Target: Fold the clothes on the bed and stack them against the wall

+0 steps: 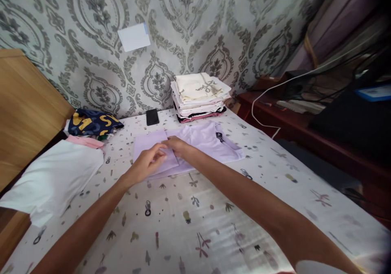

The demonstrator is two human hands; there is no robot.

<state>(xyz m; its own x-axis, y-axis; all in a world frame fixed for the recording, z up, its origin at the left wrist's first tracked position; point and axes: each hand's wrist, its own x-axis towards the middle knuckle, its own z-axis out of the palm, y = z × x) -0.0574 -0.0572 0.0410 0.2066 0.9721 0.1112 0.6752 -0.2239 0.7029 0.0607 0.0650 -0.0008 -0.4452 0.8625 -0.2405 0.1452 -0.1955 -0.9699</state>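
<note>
Head view, phone (pixel 152 117), stack (pixel 198 99) beyond lilac shirt (pixel 200 137)

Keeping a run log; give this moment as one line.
left hand: over lilac garment | right hand: at garment's folded edge | clothes stack: beyond garment

A yellow S (pixel 106 120) marks the navy cloth (pixel 91 124); print (pixel 210 87) on the cream garment (pixel 191 82) and the lavender shirt (pixel 198 137) is illegible.

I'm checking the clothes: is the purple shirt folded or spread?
Partly folded: the purple shirt has one end turned over in a flat panel, while the end with the dark label lies beyond that fold.
</note>
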